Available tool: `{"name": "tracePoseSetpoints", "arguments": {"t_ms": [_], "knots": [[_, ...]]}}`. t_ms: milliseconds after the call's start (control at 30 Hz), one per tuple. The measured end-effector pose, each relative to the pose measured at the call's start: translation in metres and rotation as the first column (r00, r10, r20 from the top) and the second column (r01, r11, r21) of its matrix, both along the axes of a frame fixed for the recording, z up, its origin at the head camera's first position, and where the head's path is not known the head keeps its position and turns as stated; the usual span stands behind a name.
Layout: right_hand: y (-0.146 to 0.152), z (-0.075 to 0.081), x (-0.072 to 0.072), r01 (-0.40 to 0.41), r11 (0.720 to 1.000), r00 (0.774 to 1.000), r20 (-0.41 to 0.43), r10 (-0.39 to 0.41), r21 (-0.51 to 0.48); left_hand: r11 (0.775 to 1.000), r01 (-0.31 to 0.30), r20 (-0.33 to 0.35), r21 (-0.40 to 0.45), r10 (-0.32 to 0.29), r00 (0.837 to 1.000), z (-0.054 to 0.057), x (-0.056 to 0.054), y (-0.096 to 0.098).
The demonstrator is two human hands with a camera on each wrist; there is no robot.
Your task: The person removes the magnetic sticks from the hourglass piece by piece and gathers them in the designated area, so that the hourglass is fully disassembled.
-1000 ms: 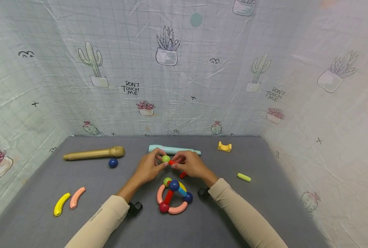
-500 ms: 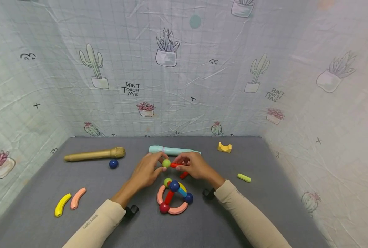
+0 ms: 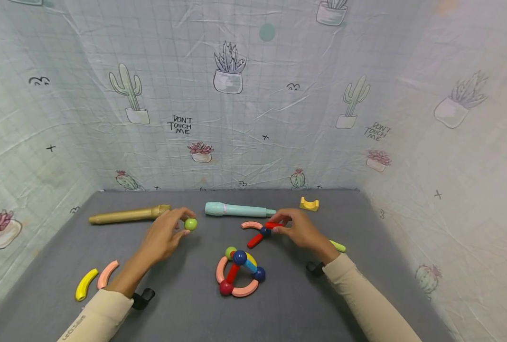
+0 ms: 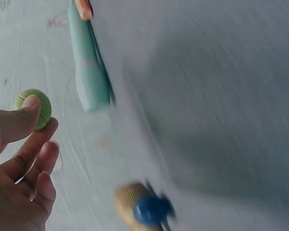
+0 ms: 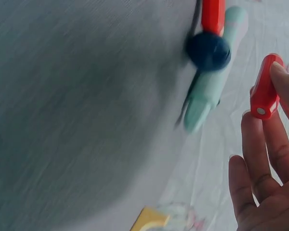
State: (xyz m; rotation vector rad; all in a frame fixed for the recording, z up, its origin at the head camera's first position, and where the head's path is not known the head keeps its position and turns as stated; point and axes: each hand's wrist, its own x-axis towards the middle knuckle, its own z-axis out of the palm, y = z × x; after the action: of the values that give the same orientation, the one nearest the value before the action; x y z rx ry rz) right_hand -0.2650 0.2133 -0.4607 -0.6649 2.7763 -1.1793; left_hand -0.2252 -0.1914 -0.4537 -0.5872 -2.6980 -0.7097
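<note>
My left hand (image 3: 161, 240) pinches a lime-green ball (image 3: 191, 224) between thumb and fingertip, raised near the gold microphone's head. In the left wrist view the ball (image 4: 36, 108) shows a seam. My right hand (image 3: 301, 230) pinches a short red rod (image 5: 265, 89) with a silvery disc in its end. Just left of that hand, a dark blue ball (image 3: 265, 232) lies joined to another red rod (image 3: 255, 241), with a pink curved piece (image 3: 251, 224) beside it. Nearer the body stands a framework of balls and rods (image 3: 233, 271) with pink curved pieces at its base.
Along the back lie a gold microphone (image 3: 125, 216), a mint microphone (image 3: 236, 210) and a yellow cradle-shaped block (image 3: 309, 204). A yellow curved piece (image 3: 86, 285) and a pink one (image 3: 107, 274) lie at left. A lime rod (image 3: 338, 246) is partly behind the right wrist.
The hands have drawn apart: the left moved left with the green ball, the right moved right with the red rod. The blue ball and pink piece between them are uncovered.
</note>
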Motion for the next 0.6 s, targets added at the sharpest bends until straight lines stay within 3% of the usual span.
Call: {"name": "tracePoseSetpoints", "arguments": {"t_ms": [333, 500, 600], "knots": [[0.059, -0.004, 0.011, 0.082, 0.997, 0.996, -0.030, -0.082, -0.005, 0.999, -0.050, -0.067, -0.004, 0.049, 0.997, -0.001, 0.018, -0.068], [0.091, -0.010, 0.016, 0.111, 0.994, 0.992, -0.055, -0.111, -0.006, 0.995, -0.096, -0.046, -0.027, 0.095, 0.994, -0.002, 0.024, -0.097], [0.110, -0.016, 0.018, 0.131, 0.991, 0.988, -0.081, -0.129, 0.015, 0.992, -0.120, 0.002, -0.038, 0.120, 0.993, -0.002, 0.026, -0.112]]}}
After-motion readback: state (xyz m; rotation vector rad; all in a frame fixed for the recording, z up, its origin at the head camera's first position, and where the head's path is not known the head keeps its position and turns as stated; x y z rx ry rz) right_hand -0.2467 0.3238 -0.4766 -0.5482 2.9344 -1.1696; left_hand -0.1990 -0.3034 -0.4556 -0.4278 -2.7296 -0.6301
